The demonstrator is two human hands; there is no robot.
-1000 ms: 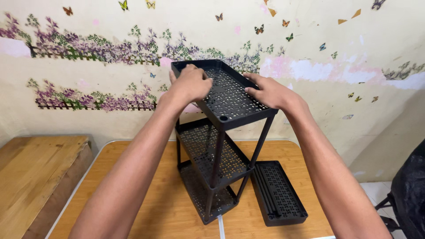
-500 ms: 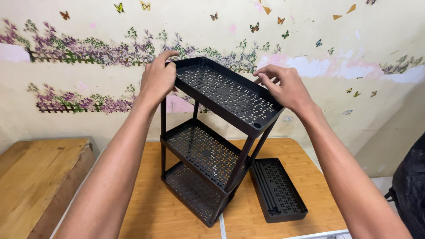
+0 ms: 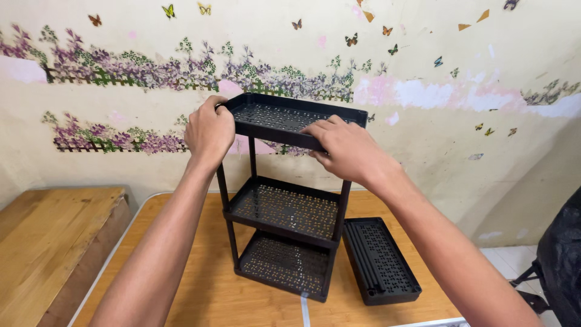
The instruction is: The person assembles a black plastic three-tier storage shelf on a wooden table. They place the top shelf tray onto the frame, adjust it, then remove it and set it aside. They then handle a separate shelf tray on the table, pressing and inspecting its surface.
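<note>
A black plastic three-tier rack (image 3: 284, 209) with perforated shelves stands upright on a wooden table (image 3: 206, 290). My left hand (image 3: 210, 130) grips the left end of its top shelf (image 3: 272, 115). Over the top shelf's front rim near the right corner lies my right hand (image 3: 342, 148), fingers curled around the edge. A loose black perforated shelf tray (image 3: 380, 260) holding several black rods lies flat on the table, just right of the rack's base.
A wall (image 3: 423, 72) with flower and butterfly stickers rises right behind the table. A lower wooden surface (image 3: 42, 242) sits at the left. A dark object (image 3: 560, 266) stands at the far right on a tiled floor.
The rack has turned from an end-on, tilted pose to upright with its long side facing me. My right hand moved from the far right rim to the front rim.
</note>
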